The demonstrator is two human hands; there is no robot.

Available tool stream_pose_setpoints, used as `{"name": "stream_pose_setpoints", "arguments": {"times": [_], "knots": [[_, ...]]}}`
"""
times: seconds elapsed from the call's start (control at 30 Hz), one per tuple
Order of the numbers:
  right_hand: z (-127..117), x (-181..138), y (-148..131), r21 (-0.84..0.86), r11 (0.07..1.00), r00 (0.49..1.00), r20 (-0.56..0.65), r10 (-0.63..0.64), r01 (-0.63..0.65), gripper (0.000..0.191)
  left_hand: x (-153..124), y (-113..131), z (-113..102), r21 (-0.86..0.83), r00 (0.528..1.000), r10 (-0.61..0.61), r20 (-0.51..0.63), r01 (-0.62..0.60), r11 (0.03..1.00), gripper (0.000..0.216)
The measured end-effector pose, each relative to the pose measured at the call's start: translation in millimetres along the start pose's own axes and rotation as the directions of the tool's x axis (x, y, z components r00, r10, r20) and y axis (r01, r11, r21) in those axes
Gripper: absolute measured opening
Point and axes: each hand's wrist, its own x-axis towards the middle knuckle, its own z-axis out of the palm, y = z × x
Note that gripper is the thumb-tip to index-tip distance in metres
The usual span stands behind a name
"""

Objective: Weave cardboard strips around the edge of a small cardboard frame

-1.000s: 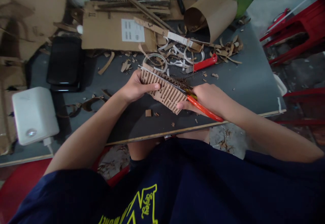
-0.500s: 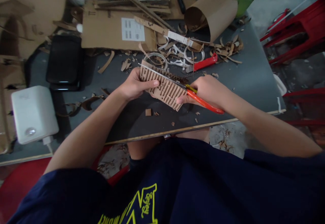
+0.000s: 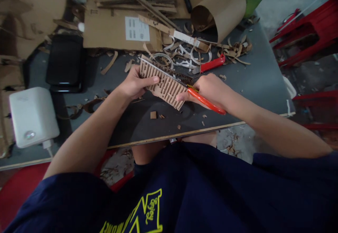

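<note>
A piece of corrugated cardboard [image 3: 163, 85] with bare ridges is held tilted above the grey table. My left hand [image 3: 137, 83] grips its left end, thumb on the ridged face and fingers behind. Orange-handled scissors [image 3: 206, 101] are in my right hand [image 3: 207, 90], which is closed around the handles. The blades run along the upper edge of the cardboard. My right thumb also presses on the cardboard's lower right corner. The fingers of my right hand are partly hidden.
Behind the hands lie paper rings and scraps [image 3: 182, 55], a red-handled cutter [image 3: 212, 64], a flat cardboard box [image 3: 105, 29] and a cardboard cylinder [image 3: 229, 13]. A black case [image 3: 66, 62] and a white device [image 3: 34, 117] with a cable stand left. Red stools [image 3: 311, 36] are at right.
Both hands, with the cardboard and scissors, have shifted slightly left and up. The view has also moved a little. The grip of each hand looks the same.
</note>
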Motion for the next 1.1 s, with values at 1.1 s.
{"name": "stream_pose_setpoints", "arguments": {"times": [1.1], "knots": [[-32,9,-4,0.147,0.988,0.953,0.303,-0.011,-0.035,0.089,3,-1,3,-0.079,0.982,-0.128,0.136,0.139,0.987,0.054]]}}
